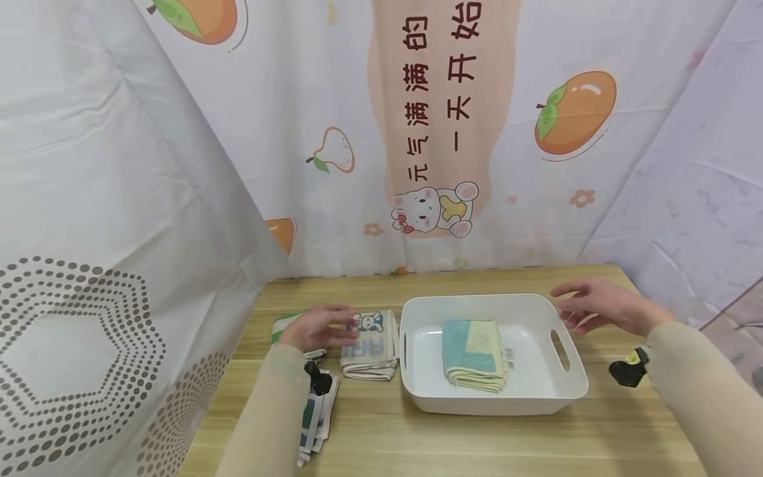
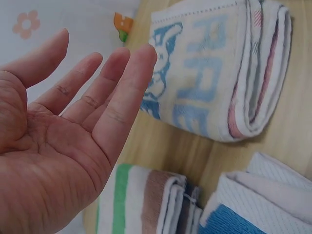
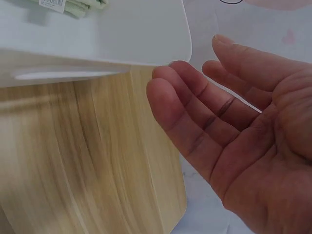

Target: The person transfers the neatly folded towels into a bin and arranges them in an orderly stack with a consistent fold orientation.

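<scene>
My left hand (image 1: 322,327) hovers over the folded towels on the left, fingers extended and holding nothing. Nearest to it lies a folded beige towel (image 1: 372,348) with a rabbit and blue letters; its layered edge shows in the left wrist view. A green-striped towel (image 2: 124,204) is partly hidden beneath the hand, and a blue-and-white towel (image 1: 316,421) lies closer to me. My right hand (image 1: 596,306), fingers loosely bent and bare, is beside the right end of a white plastic basket (image 1: 536,371). Inside the basket rests a folded teal-and-yellow towel (image 1: 473,351) with a label.
Everything stands on a wooden table (image 1: 465,444). A printed curtain (image 1: 334,218) with fruit and a cartoon figure hangs right behind its back edge. Another curtain (image 1: 119,232) hangs along the left side. The basket has a handle slot (image 1: 560,351) at its right end.
</scene>
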### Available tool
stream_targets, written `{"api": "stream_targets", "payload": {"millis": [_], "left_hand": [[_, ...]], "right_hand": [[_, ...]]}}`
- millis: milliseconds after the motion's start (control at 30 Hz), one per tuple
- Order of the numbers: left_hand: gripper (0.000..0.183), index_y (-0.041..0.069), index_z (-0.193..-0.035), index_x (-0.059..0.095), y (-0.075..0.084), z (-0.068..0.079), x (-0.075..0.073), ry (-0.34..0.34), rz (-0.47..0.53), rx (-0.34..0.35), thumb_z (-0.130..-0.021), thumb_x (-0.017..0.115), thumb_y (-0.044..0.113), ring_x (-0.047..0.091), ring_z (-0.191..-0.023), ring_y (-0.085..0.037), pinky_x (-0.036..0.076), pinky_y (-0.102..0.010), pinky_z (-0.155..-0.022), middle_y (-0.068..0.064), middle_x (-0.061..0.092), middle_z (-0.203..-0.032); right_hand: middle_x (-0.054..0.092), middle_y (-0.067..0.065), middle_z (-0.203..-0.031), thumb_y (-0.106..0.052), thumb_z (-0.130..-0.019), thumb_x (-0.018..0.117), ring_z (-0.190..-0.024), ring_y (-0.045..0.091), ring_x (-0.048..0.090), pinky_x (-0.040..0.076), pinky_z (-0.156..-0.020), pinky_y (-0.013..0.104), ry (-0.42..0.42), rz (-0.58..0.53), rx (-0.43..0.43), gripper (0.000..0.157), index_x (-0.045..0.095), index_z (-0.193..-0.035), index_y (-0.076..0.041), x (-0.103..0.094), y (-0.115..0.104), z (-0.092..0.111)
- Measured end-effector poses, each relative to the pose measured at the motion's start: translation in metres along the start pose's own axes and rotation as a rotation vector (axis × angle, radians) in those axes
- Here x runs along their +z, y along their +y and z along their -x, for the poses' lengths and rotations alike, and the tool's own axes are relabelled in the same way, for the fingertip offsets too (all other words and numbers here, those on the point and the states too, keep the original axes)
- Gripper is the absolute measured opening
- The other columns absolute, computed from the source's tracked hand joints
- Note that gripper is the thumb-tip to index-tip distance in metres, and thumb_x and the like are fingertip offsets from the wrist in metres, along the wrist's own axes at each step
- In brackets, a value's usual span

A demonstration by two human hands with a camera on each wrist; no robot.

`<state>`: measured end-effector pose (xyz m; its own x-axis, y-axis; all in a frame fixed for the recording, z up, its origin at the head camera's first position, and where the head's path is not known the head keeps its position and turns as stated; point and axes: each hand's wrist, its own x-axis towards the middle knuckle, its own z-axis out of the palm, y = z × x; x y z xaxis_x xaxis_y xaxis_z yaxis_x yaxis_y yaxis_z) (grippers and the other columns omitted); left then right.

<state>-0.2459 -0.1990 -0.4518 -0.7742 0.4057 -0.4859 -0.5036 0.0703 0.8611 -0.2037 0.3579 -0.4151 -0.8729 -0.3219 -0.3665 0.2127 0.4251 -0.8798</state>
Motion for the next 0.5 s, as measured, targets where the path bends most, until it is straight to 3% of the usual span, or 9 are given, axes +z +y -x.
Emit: {"api": "stream_targets", "payload": {"millis": [233, 500], "left_hand": [[0.068, -0.001, -0.141, 0.032, -0.006, 0.003, -0.007, 0.037, 0.003, -0.020, -0.088, 0.064, 0.027, 0.045, -0.119, -0.043, 0.040, -0.049, -0.095, -0.029, 0.036, -0.137], [0.055, 0.000, -0.141, 0.032, -0.015, 0.003, -0.016, 0.084, 0.030, -0.036, -0.095, 0.055, 0.020, 0.045, -0.119, -0.043, 0.041, -0.048, -0.094, -0.027, 0.036, -0.136]], "right_hand": [[0.062, 0.025, -0.096, -0.020, -0.092, 0.059, -0.086, 0.035, 0.062, 0.052, -0.074, 0.049, -0.072, -0.028, 0.039, 0.057, 0.035, -0.136, 0.007, 0.000, 0.014, 0.001], [0.062, 0.026, -0.104, -0.018, -0.093, 0.057, -0.090, 0.037, 0.062, 0.050, -0.078, 0.050, -0.134, -0.104, 0.077, 0.059, 0.031, -0.138, 0.008, 0.003, 0.026, 0.005]]}}
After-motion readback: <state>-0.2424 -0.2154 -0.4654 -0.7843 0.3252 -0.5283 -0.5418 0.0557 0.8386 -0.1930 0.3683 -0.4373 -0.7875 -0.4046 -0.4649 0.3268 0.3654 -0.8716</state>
